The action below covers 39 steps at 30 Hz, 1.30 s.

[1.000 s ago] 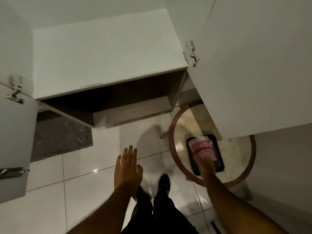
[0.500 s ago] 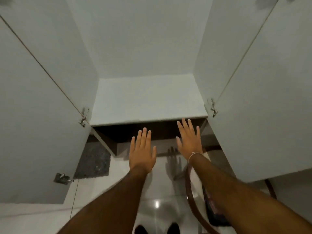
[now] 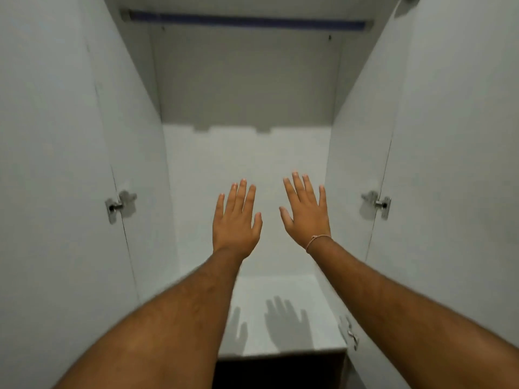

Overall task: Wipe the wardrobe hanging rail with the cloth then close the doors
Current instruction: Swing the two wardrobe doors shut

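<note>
Head view showed the left hand and right hand splayed flat and empty, well below the hanging rail. No cloth was visible. Both doors stood open beside them; swinging them shut carelessly might pinch fingers at the hinges.

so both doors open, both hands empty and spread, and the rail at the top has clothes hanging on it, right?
No. The head view shows the hanging rail bare, with nothing hanging on it. The rest holds: both doors open, left hand and right hand empty and spread.
</note>
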Motion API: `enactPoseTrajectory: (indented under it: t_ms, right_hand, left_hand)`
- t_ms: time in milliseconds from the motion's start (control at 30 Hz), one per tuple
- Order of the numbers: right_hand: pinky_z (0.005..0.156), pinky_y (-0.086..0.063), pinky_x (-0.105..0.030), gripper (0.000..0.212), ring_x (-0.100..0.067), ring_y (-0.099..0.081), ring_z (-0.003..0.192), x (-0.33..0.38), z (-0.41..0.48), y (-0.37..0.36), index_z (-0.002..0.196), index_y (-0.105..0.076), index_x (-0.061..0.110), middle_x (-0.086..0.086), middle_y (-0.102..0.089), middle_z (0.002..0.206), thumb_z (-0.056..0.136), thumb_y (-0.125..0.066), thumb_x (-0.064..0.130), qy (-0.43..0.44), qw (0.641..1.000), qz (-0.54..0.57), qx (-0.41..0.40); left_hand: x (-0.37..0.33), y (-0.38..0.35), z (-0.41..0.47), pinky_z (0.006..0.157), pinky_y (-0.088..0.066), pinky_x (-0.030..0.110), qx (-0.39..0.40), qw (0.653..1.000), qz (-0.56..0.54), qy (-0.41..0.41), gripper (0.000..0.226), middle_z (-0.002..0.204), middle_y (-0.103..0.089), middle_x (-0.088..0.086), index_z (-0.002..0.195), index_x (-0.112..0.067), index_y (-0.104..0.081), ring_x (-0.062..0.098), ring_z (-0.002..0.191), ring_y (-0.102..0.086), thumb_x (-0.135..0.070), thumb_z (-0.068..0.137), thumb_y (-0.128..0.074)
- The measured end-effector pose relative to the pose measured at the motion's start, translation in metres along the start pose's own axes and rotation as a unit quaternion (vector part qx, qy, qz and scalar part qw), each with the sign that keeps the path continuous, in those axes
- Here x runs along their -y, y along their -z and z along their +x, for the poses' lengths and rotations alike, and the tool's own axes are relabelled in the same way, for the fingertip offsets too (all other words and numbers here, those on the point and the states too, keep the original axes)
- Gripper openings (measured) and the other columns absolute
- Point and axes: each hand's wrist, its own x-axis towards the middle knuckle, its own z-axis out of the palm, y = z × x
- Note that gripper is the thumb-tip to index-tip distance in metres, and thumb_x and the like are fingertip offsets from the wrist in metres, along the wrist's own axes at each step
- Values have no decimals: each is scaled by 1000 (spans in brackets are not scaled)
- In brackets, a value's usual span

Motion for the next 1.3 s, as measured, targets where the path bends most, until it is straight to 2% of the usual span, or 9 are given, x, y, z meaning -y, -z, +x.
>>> enactPoseTrajectory:
  t_ms: [300,467,600,767,933,1033,1100,1200,1300]
  right_hand:
    - [131,-10,-59,77,-28,-4,166,0,73,81,170,-10,24,-6,-4,180,106,-42,53,-26,995,-3,-101]
    - [131,-6,-59,79,-26,-2,166,-16,83,143,170,-13,24,-5,-4,180,103,-48,47,-81,976,65,-191]
    - [130,-5,-55,70,-29,-11,166,-54,78,229,164,-35,26,-7,-17,178,99,-54,44,-91,933,64,-342]
    - [128,-12,-57,50,-37,-17,163,-145,27,328,146,-57,33,-11,-26,175,97,-56,38,-171,846,6,-505]
    - [132,-3,-51,52,-24,-7,166,-214,-23,354,161,-40,29,-2,-19,177,112,-34,45,-260,866,92,-417]
    - [130,-19,-36,56,-21,-20,163,-229,-38,347,167,-28,27,-1,-24,176,114,-31,48,-290,853,266,-344]
    - [115,-26,-25,57,-19,-28,160,-230,-43,344,167,-26,30,4,-28,174,114,-30,50,-291,836,341,-317]
    - [111,-28,-28,54,-19,-29,160,-230,-47,346,165,-26,39,10,-27,174,113,-28,53,-282,820,390,-310]
    - [122,-29,-36,53,-18,-28,160,-225,-50,349,164,-26,44,12,-26,174,112,-28,54,-268,815,418,-298]
  left_hand:
    - [-2,74,72,134,-5,52,-117,993,-18,-3,73,181,2,4,170,-25,1,26,167,0,-52,108,-24]
    - [-40,105,88,134,-11,51,-187,976,-102,-48,73,181,-6,2,171,-25,-7,21,167,-5,-45,107,-38]
    - [-107,141,103,134,-12,50,-228,945,-205,-116,74,181,-8,-2,170,-28,-11,18,167,-5,-42,105,-43]
    - [-214,180,99,134,-10,46,-240,882,-316,-254,72,180,-11,-5,170,-32,-14,13,166,-5,-44,106,-45]
    - [-313,202,78,134,-15,46,-191,830,-397,-343,70,179,-13,-11,170,-38,-10,9,165,-8,-54,108,-40]
    - [-357,216,68,133,-12,39,-176,800,-466,-335,71,179,-12,-14,169,-41,-8,6,164,-8,-60,108,-40]
    - [-379,223,63,131,-11,35,-166,789,-496,-324,70,179,-11,-15,169,-42,-8,2,164,-5,-59,109,-40]
    - [-396,231,60,131,-13,35,-143,774,-530,-315,67,179,-9,-15,169,-39,-12,-2,161,0,-56,109,-37]
    - [-398,237,57,133,-19,38,-127,758,-564,-302,65,179,-6,-17,169,-39,-13,1,163,-5,-54,110,-36]
